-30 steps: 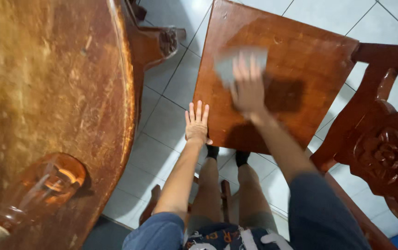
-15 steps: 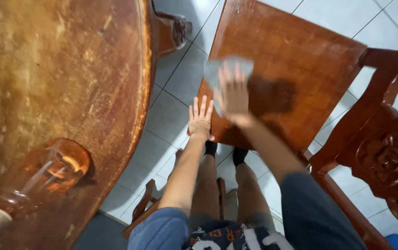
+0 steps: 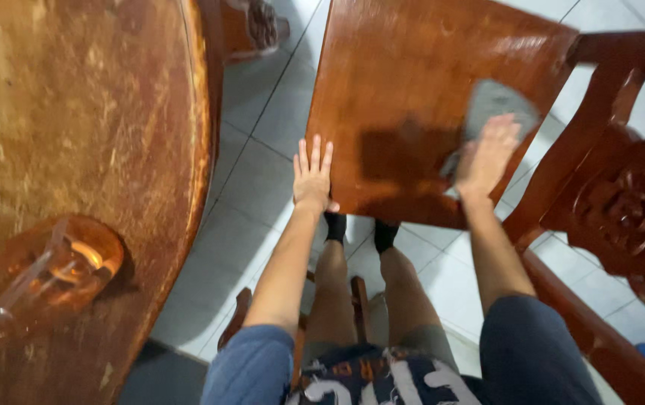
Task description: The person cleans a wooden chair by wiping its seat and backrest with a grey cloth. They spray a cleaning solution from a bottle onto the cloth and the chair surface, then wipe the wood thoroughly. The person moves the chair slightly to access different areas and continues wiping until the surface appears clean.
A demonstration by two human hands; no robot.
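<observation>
Since approx. 1 s ago, right hand [image 3: 487, 150] swept the grey cloth [image 3: 496, 105] from seat's left-middle to its right edge, near the chair back. Head view: right hand pressed flat on cloth, left hand [image 3: 312, 178] open, bracing chair seat [image 3: 397, 82] corner. Seat mostly wiped, prob.; blurry, rest unclear.

Left arm is reaching straight forward, forearm bare, blue sleeve at the shoulder. Left hand [image 3: 313, 178] is lying flat, palm down, fingers extended and slightly spread, thumb tucked to the right side. Right arm is extending forward and angling right, elbow a little bent, dark sleeve at the upper arm. Right hand [image 3: 486, 155] is pressing palm down, fingers extended and together, blurred. Both bare legs are showing between the arms.
</observation>
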